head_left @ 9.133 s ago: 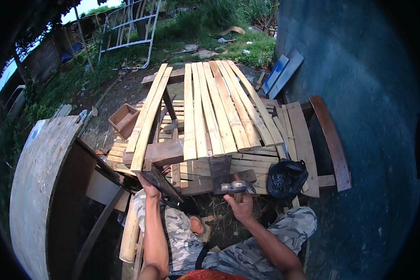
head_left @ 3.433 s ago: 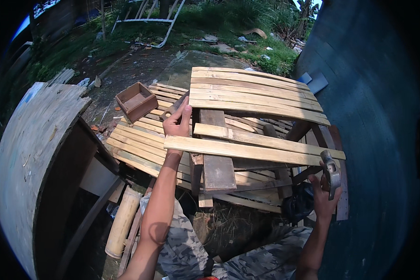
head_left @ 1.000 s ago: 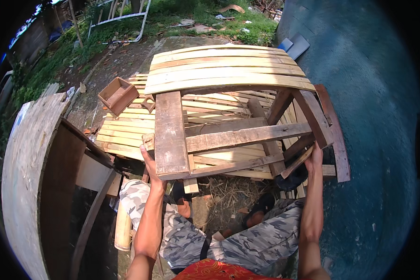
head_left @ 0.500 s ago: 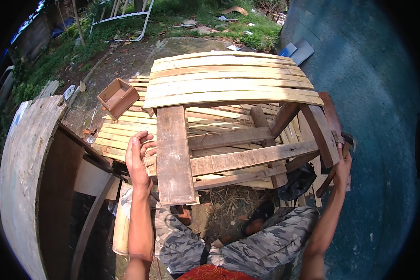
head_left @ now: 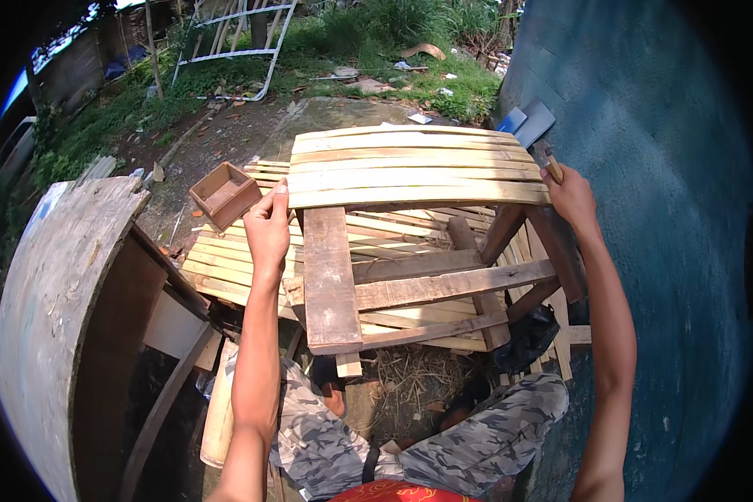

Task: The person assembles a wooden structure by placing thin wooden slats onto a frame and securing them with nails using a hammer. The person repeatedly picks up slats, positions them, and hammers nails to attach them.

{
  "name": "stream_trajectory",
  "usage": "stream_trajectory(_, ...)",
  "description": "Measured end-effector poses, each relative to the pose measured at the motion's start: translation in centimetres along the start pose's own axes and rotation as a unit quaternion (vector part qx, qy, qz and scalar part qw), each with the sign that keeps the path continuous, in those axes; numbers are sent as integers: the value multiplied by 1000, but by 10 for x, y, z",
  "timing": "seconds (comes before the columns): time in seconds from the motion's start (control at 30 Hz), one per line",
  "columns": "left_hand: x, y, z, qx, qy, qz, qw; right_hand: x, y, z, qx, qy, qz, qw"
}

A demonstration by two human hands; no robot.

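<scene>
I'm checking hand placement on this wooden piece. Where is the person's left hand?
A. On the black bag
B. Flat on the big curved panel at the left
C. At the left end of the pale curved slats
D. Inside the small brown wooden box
C: the left hand grips the left end of the pale slats, clear of the small wooden box beside it, while the right hand is at the slats' right end.

Two hands [head_left: 267, 227] [head_left: 571, 197], one small wooden box [head_left: 224, 194], one black bag [head_left: 527, 335], one hammer [head_left: 549, 163].
</scene>
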State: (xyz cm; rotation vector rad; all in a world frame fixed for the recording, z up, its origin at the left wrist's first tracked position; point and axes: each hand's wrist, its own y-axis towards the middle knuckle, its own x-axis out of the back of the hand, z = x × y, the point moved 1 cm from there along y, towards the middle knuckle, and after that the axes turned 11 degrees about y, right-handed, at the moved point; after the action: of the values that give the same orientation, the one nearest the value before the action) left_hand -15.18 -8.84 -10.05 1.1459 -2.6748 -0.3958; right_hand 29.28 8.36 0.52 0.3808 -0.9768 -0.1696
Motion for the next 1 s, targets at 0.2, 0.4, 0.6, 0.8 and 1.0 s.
stream_trajectory(0.2, 4, -16, 19, -1, -127, 6, 992, -16, -1, -3, -24, -67, -39, 997)
stream_trajectory(0.4, 7, -18, 13, -46, -41, -5, 998, -15, 7, -43, -41, -26, -60, 997)
stream_trajectory(0.6, 9, -23, 3, -3, -45, -4, 999, -21, 9, -64, -62, -27, -52, 996)
stream_trajectory(0.8, 7, -27, 3, 8, -51, -21, 998, -22, 17, -76, -136, 41, -55, 988)
stream_trajectory(1.0, 10, -25, 8, -3, 23, -29, 999, -15, 11, -83, -167, 194, -88, 963)
